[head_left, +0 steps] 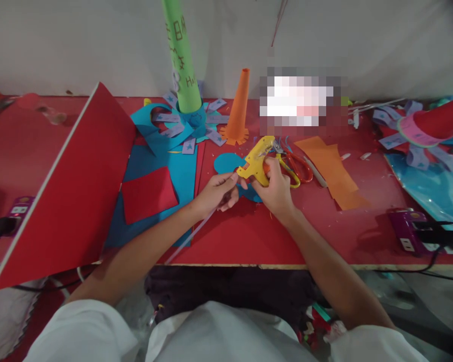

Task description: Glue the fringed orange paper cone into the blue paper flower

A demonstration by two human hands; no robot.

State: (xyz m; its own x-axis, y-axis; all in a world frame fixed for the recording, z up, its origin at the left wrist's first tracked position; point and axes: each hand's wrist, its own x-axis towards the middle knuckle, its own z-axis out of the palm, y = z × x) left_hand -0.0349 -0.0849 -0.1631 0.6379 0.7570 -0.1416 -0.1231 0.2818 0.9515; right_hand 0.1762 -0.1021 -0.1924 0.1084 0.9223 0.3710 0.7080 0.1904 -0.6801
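Observation:
In the middle of the red table, my right hand [278, 193] is wrapped round a yellow hot glue gun [259, 155], its handle toward my palm and its nozzle end away from me. My left hand [222, 192] pinches a long translucent glue stick [191, 239] at the gun's rear end. The stick slants down toward the table's front edge. Beneath the gun lies a blue paper shape with rounded lobes [227, 163], partly hidden by my hands. Scissors with red handles [301, 167] rest just beyond my right hand.
An orange paper cone [238, 110] and a green paper tube [189, 75] stand behind. Red board [79, 181] leans at left beside blue sheets [115, 229] and a red paper piece [149, 195]. Orange scraps [330, 171] and a purple power strip [407, 229] lie right.

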